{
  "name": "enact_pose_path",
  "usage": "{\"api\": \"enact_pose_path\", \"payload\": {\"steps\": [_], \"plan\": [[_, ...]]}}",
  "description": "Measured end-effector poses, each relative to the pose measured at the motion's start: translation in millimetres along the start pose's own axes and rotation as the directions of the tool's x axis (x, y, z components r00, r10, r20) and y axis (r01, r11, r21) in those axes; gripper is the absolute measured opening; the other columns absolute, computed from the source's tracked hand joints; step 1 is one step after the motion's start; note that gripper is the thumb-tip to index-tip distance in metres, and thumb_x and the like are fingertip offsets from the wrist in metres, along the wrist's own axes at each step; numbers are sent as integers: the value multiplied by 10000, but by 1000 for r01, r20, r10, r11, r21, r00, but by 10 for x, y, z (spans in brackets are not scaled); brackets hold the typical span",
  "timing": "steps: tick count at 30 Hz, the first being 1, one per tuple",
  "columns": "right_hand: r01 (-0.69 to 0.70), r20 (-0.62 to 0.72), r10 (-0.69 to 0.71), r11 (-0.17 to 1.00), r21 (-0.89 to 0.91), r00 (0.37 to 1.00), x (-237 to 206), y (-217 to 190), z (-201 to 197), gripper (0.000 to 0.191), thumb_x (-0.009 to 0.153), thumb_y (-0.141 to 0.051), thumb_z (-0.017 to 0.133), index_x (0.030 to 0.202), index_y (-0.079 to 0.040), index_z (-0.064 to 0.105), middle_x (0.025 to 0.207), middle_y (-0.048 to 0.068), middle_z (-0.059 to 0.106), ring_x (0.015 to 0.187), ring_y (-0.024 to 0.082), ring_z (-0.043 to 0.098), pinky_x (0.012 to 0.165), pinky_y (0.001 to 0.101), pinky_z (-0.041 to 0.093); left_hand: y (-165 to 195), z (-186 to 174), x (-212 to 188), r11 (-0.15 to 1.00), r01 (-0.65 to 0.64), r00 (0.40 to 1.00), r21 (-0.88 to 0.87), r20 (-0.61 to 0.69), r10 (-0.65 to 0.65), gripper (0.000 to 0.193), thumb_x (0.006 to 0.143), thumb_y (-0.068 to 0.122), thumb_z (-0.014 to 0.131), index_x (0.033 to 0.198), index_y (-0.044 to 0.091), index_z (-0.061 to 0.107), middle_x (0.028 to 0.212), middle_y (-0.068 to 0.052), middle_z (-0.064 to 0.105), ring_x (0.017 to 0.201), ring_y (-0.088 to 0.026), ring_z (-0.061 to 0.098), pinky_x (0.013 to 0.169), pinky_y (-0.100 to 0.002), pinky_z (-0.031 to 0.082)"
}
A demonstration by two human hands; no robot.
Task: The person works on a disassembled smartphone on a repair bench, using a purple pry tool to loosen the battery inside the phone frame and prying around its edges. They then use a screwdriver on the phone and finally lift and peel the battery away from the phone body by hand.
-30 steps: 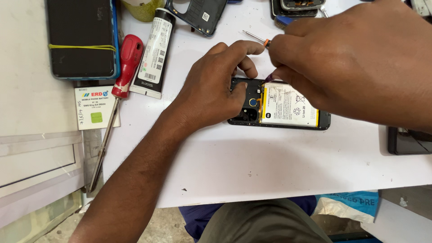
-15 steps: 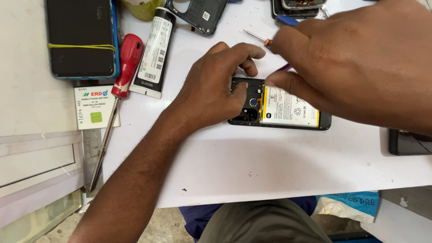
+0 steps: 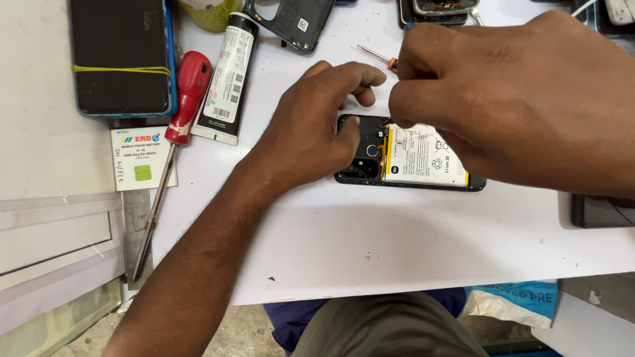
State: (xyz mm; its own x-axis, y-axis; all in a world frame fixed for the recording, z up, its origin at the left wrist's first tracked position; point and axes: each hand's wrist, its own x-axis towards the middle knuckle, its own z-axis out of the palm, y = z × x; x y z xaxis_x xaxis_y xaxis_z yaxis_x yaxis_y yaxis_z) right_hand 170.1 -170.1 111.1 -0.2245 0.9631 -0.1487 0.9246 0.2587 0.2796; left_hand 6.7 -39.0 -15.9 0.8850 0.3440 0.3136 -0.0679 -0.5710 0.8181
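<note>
Opened phone (image 3: 410, 158) at centre of frame, back off, battery (image 3: 423, 157) exposed. Left hand (image 3: 311, 129) pressed on camera end, fingers curled. Right hand (image 3: 509, 99) pinching small screwdriver (image 3: 376, 54) above top edge. Risk: tip slipping, piercing battery or scratching board if pressure uneven.

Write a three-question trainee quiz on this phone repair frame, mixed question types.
1. True or false: the opened phone lies with its battery exposed.
2. Which hand steadies the phone's camera end? A) left hand B) right hand
3. What red-handled tool lies left of the black-and-white tube?

Key: 1 true; 2 A; 3 the red-handled screwdriver.
</note>
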Motion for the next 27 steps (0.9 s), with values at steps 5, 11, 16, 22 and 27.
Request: {"api": "enact_pose_path", "payload": {"steps": [5, 11, 16, 22, 27], "plan": [[-148, 267, 177, 981, -126, 947, 15, -13, -66, 380, 964, -478, 590, 1273, -258, 614, 902, -87, 701, 707, 113, 713, 489, 295, 508, -13, -32, 15, 998, 48, 998, 50, -36, -46, 483, 777, -83, 585, 1231, 72, 642, 966, -30, 719, 887, -196, 629, 774, -348, 540], [-86, 3, 86, 996, 17, 996, 14, -13, -79, 249, 943, -327, 676, 1140, -175, 672, 842, -59, 709, 664, 149, 701, 432, 327, 467, -41, -71, 22, 994, 86, 991, 72, -110, -78, 440, 777, -75, 589, 1183, 77, 665, 904, -15, 722, 786, -152, 671, 688, -322, 536], [-54, 9, 54, 998, -15, 999, -23, 21, -34, 149, 956, -282, 704, 1060, -177, 685, 867, -47, 641, 710, 129, 690, 446, 318, 484, -42, -81, 8, 990, 132, 986, 50, -107, -126, 433, 770, -82, 581, 1165, 72, 672, 901, -21, 724, 760, -136, 674, 648, -305, 528], [-7, -71, 14, 995, 95, 997, -10, 34, 23, 206, 857, -235, 710, 1056, -179, 699, 959, -24, 648, 744, 142, 689, 413, 317, 463, -37, -84, 16, 990, 134, 987, 51, -98, -129, 442, 766, -85, 581, 1170, 70, 670, 902, -19, 719, 747, -124, 667, 630, -293, 524], [-115, 50, 118, 992, -58, 992, -14, 18, 20, 334, 949, -435, 639, 1175, -190, 664, 895, -70, 690, 656, 143, 694, 456, 311, 487, -31, -92, 6, 989, 130, 988, 65, -94, -124, 448, 757, -86, 594, 1170, 70, 673, 891, -21, 720, 733, -134, 653, 636, -299, 522]]}}
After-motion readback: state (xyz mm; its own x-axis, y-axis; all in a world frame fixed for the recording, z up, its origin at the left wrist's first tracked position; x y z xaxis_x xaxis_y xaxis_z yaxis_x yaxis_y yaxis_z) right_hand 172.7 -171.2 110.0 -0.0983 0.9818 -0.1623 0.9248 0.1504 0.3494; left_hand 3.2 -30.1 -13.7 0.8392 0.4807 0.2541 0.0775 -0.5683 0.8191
